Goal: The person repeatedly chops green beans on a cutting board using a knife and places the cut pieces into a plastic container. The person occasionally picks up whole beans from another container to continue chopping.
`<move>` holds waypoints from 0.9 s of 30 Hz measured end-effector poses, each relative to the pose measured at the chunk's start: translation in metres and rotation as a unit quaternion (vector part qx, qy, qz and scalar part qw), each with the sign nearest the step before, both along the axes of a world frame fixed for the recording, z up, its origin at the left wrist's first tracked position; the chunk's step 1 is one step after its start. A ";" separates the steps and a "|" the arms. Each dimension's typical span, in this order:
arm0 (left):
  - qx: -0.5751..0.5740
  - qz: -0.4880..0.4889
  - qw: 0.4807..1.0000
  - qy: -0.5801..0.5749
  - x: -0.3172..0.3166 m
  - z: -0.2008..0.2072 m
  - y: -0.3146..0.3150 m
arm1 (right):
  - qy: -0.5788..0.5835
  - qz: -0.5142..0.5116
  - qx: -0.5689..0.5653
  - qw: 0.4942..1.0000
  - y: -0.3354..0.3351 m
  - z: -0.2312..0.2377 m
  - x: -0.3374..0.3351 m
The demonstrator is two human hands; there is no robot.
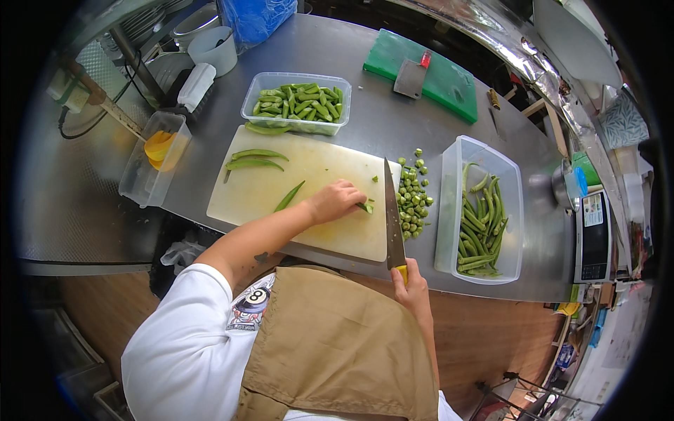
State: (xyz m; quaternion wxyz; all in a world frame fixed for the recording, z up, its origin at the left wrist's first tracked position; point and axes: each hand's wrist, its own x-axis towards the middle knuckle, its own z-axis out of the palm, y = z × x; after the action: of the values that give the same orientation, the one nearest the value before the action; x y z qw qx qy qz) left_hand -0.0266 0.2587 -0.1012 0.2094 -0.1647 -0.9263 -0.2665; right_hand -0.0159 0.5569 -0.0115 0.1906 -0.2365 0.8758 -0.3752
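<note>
At your far left, a clear plastic tub (137,175) holding something yellow (160,146) sits near the desk (210,105)'s edge. Next comes the white cutting board (344,158), with a few whole pods (260,153) at its left side and a loose pod (289,196) near your left forearm. Behind the board, a clear container (251,111) is filled with green pods (302,104). Your left hand (333,203) is over the board, fingers drawn together on a short okra piece (366,208). To its right, your right hand (414,284) is wrapped around the yellow handle of the long knife (393,217), whose blade points away from you along the board's right edge; you can't tell whether it touches the board. Right of the blade lie the cut okra chunks (412,196). Farther back is a green board (449,91) bearing a cleaver (410,78). Rightmost, a larger clear bin (516,245) holds long green beans (483,224).
</note>
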 end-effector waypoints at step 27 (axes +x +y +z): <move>-0.005 0.185 0.959 -0.213 0.027 0.016 0.019 | 0.119 0.098 0.209 0.966 -0.016 -0.004 0.008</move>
State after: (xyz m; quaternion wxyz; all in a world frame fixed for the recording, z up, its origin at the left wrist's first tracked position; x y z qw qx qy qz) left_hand 0.0005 0.2778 -0.0848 0.0520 0.0692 -0.9650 -0.2476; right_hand -0.0077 0.5412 -0.0156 0.1661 -0.3189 0.9237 -0.1325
